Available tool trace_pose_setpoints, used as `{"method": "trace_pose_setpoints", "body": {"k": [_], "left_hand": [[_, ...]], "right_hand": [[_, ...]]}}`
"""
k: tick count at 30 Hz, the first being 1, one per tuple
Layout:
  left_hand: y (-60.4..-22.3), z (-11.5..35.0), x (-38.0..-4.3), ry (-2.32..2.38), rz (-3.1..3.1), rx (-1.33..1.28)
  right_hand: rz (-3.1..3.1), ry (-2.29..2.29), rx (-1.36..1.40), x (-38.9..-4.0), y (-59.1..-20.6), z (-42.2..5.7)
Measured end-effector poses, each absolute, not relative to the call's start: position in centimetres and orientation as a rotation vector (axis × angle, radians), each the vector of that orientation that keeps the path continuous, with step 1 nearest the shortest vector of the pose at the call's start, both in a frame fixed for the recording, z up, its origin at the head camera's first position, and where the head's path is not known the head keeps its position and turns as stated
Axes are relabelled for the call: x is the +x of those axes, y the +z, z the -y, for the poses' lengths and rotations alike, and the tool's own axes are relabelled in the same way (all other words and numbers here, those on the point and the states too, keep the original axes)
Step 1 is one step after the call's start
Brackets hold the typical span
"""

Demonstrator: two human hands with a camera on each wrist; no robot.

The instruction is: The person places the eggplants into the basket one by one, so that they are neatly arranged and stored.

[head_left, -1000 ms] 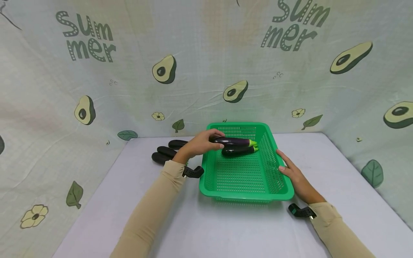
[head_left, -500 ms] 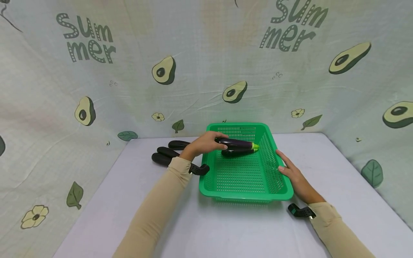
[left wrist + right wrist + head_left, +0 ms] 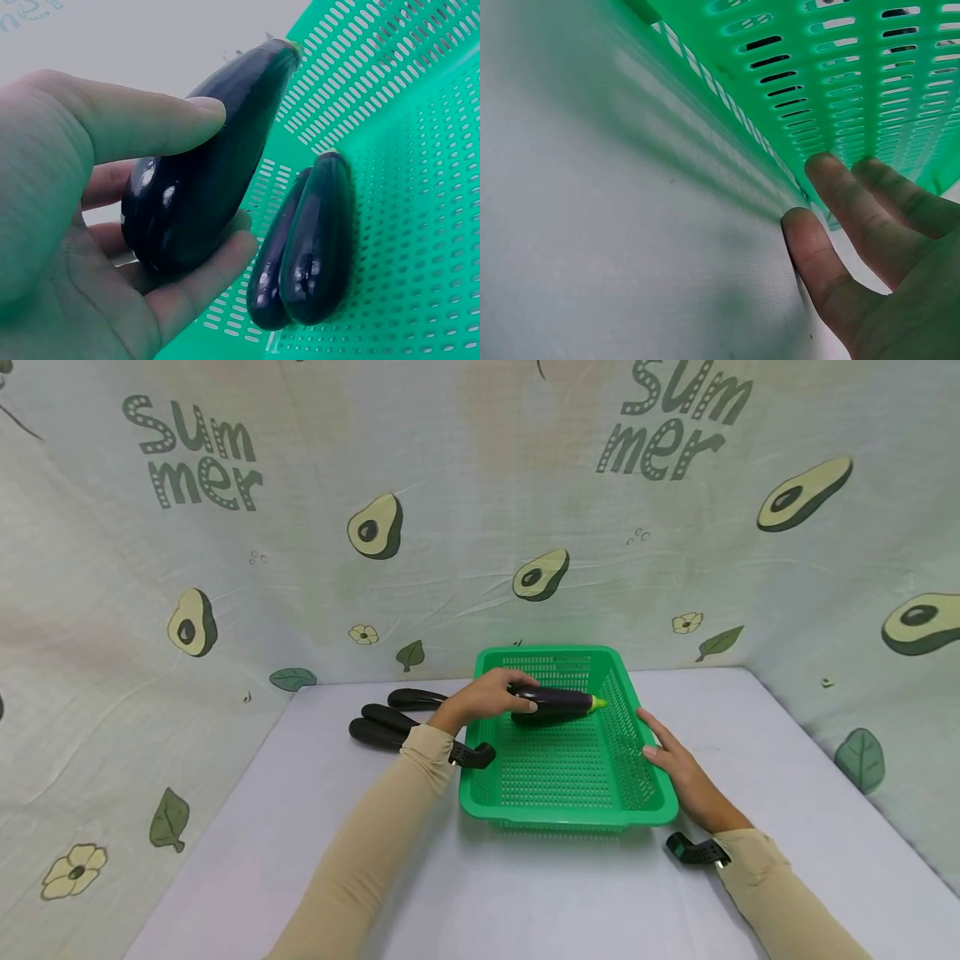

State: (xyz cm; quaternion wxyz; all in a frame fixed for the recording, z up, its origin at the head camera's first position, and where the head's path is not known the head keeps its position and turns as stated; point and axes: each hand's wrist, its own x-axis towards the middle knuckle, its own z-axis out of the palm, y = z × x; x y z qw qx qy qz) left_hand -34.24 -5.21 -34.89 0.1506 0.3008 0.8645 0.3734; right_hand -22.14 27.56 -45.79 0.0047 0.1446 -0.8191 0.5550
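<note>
My left hand [image 3: 487,697] grips a dark purple eggplant [image 3: 217,157] by its thick end, thumb on one side and fingers on the other. The held eggplant is over the back part of a green plastic basket [image 3: 547,816], its green stem end pointing right in the head view. Two more eggplants [image 3: 319,247] lie side by side on the basket floor; in the head view the held one largely covers them. My right hand [image 3: 686,772] rests at the basket's right side, thumb over the rim, with straight fingers [image 3: 870,217] against the outer wall.
Several eggplants [image 3: 378,733] lie on the white table [image 3: 300,827] left of the basket, partly hidden behind the left forearm. A printed cloth [image 3: 450,485] hangs behind the table's back edge. Each wrist carries a black strap [image 3: 472,755].
The left hand has moved slightly right with the eggplant, which now covers more of those in the basket. The right hand stays at the basket's side.
</note>
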Motion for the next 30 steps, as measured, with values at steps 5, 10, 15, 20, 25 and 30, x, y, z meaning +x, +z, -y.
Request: {"method": "trace_pose_setpoints", "body": {"k": [5,10,15,20,25,30], "left_hand": [[-35.3,4.9,-34.3,1.029,-2.504,0.861],[-35.6,4.7,-34.5,0.988,-2.518,0.88],[-35.9,4.4,-34.8,0.975,-2.52,0.872],[-36.2,4.1,-35.2,0.93,-2.53,0.868],[-36.3,3.5,-35.4,0.816,-2.556,0.898],[-36.5,3.1,-35.4,0.746,-2.575,0.908]], "right_hand": [[2.555,1.75,0.47,-22.1,-45.8,-27.6],[2.556,1.752,0.464,-21.9,-45.6,-27.5],[2.561,1.745,0.453,-21.9,-45.6,-27.5],[2.562,1.739,0.455,-22.0,-45.5,-27.5],[2.565,1.728,0.443,-22.0,-45.5,-27.4],[2.567,1.723,0.431,-22.0,-45.6,-27.3]]}}
